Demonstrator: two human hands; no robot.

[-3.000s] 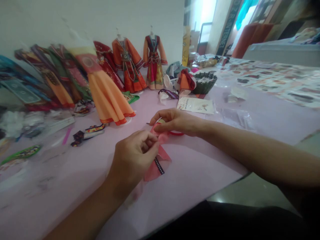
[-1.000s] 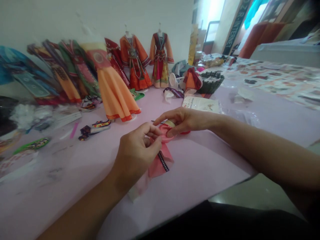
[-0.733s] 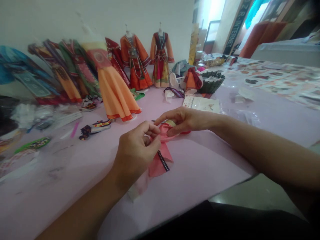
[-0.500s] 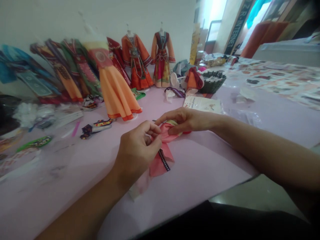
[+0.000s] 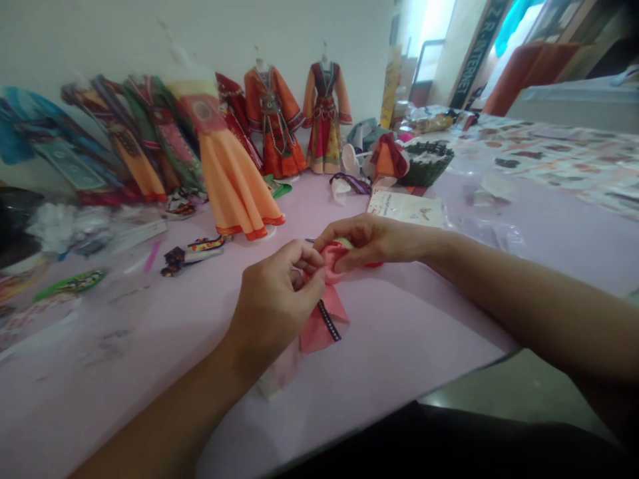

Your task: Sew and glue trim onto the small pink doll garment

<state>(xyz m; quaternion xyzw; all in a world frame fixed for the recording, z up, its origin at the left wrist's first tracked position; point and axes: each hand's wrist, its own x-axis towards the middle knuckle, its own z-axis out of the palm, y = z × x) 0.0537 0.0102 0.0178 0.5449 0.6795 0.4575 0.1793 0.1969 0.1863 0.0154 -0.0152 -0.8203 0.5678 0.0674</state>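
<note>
A small pink cloth garment with a dark, white-dotted trim strip lies between my hands, just above the table's surface. My left hand pinches its left edge between thumb and fingertips. From the other side my right hand grips the cloth's upper part, thumb below and fingers on top. Yellowish and red edging shows behind the right fingers. A thin dark tip pokes out near the fingertips; its kind is unclear. Part of the cloth is hidden under my left hand.
An orange doll dress stands on a form ahead. Several costumed doll forms line the wall. A green basket, a printed card, ribbon scraps and plastic bags lie around the purple table.
My right fingers have drawn in slightly, folding the pink cloth up more between them. My left hand keeps its pinch, shifted barely to the right.
</note>
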